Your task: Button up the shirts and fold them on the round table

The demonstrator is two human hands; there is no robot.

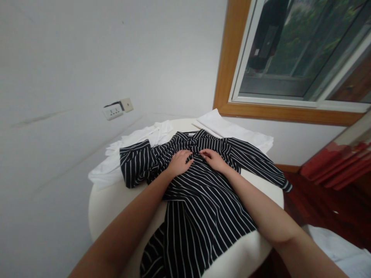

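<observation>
A black shirt with thin white stripes (199, 208) lies spread over a round white table (116, 204), its hem hanging off the near edge. My left hand (179, 163) rests flat on the shirt's upper chest, fingers stretched toward the collar. My right hand (213, 159) lies beside it, fingers extended and touching the fabric just below the collar. The fingertips of both hands nearly meet at the shirt's middle. One sleeve is bunched at the left (135, 164), the other stretches to the right (261, 166).
White garments lie under and behind the shirt, one at the left (127, 148), one folded at the back right (232, 129). A wall socket (112, 111) sits on the white wall. A wood-framed window (290, 58) is at the right, above red-brown flooring (319, 208).
</observation>
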